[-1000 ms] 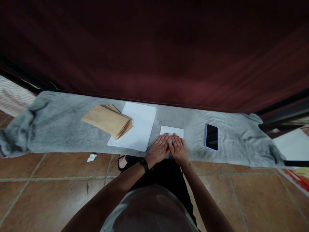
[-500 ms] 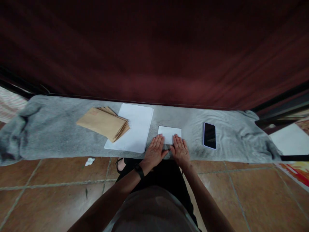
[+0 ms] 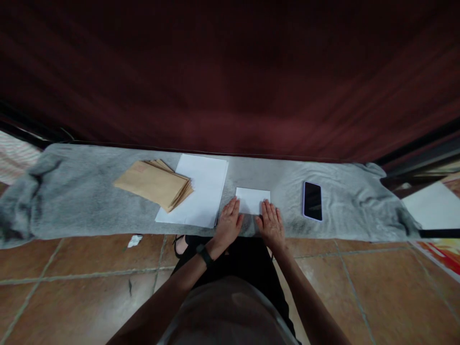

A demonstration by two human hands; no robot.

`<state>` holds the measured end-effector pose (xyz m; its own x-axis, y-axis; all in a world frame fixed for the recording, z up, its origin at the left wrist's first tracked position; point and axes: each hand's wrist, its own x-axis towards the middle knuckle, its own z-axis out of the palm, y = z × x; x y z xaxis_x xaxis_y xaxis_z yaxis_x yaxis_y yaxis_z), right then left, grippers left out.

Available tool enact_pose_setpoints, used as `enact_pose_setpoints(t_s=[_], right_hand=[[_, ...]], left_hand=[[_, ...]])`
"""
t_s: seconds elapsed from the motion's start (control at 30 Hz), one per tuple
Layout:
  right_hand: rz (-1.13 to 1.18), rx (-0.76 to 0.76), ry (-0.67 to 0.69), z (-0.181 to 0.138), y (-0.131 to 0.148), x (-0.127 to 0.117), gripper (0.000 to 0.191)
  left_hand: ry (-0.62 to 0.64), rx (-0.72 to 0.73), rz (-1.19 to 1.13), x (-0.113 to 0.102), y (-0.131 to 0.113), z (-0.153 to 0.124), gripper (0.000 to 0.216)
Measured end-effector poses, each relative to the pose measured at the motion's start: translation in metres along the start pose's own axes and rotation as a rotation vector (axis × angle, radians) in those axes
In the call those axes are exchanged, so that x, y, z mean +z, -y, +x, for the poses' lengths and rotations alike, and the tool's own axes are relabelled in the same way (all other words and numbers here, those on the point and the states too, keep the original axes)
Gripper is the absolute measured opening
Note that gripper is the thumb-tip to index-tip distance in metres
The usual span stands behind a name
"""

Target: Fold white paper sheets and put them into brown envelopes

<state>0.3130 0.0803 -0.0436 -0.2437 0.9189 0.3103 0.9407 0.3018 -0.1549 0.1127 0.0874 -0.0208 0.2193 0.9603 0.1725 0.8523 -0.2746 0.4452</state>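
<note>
A small white folded sheet of paper (image 3: pixel 252 200) lies flat on the grey cloth in front of me. My left hand (image 3: pixel 229 221) rests flat at its left edge, the fingertips touching its lower left side. At the opposite edge lies my right hand (image 3: pixel 270 223), its fingers stretched out over the lower right corner. Both hands are open and hold nothing. Left of my left hand is a stack of white paper (image 3: pixel 204 191), with several brown envelopes (image 3: pixel 153 184) fanned partly on top of it.
A phone (image 3: pixel 312 201) with a dark screen lies to the right on the grey cloth (image 3: pixel 82 191). Behind the narrow surface hangs a dark red curtain (image 3: pixel 230 96). A crumpled white scrap (image 3: pixel 134 240) is on the tiled floor. Another white sheet (image 3: pixel 433 206) is at the far right.
My hands have moved apart, the left outward to the left and the right slightly rightward, uncovering more of the folded paper's middle. The paper itself stays in nearly the same place.
</note>
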Motion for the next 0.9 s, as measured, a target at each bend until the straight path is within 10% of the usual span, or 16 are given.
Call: enact_pose_setpoints(t_s=[0.9], right_hand=[[0.030,-0.015,0.069,0.017,0.006,0.002,0.055]], left_hand=[[0.018,-0.003,0.088,0.013,-0.003,0.011,0.065]])
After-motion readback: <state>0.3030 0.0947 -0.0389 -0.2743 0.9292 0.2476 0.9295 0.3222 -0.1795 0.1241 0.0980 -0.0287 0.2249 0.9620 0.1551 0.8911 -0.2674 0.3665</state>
